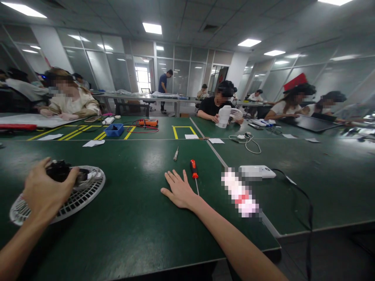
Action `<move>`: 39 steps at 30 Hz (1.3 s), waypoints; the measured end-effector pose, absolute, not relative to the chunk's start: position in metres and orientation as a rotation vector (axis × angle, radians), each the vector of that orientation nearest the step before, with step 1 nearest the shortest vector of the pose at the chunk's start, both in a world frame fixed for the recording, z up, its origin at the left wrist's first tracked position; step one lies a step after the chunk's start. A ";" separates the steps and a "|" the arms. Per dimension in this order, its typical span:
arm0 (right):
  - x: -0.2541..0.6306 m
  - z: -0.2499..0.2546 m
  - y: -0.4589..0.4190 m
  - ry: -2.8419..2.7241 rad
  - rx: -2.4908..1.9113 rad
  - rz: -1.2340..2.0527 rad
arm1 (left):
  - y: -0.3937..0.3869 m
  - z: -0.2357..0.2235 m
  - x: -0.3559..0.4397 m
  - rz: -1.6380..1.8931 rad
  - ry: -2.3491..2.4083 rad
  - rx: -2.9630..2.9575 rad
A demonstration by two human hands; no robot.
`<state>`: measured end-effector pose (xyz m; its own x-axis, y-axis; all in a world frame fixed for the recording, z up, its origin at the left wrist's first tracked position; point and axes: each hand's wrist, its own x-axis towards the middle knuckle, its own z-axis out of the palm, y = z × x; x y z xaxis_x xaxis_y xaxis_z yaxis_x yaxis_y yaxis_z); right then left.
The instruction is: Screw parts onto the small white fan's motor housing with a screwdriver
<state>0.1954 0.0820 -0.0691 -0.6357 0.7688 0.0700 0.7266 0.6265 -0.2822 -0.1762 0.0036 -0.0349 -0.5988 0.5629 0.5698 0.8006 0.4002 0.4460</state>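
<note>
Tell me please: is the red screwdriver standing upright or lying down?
Lying down: the red screwdriver rests lengthwise on the green table.

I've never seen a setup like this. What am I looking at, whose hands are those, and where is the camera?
There is no robot here. The single picture comes from a camera worn on a person's head, looking forward and down, so the two bare hands reaching in from below are the wearer's own.

The left hand grips a black part above a round white grille. The right hand holds nothing; it lies palm down, fingers spread, on the green table.

Beside it is a red and black screwdriver, with a smaller tool farther off. To the right lies a white device; a patch near it is blurred out. Across the table, another person handles white parts.
</note>
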 end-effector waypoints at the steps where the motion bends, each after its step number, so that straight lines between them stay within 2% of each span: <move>1: 0.195 -0.069 0.082 -2.657 -1.236 0.343 | 0.006 -0.030 -0.166 -1.056 -2.351 -1.147; 18: 0.199 -0.058 0.091 -2.181 -1.163 0.268 | 0.073 -0.032 -0.051 -1.186 -2.091 -1.551; 27: 0.199 -0.060 0.094 -2.010 -1.028 0.216 | 0.085 -0.049 -0.004 -1.346 -1.856 -1.673; 35: 0.203 -0.056 0.092 -1.937 -1.031 0.211 | 0.083 -0.052 0.009 -1.344 -1.796 -1.804; 39: 0.204 -0.055 0.093 -1.929 -1.050 0.216 | 0.082 -0.048 0.001 -1.233 -1.791 -1.899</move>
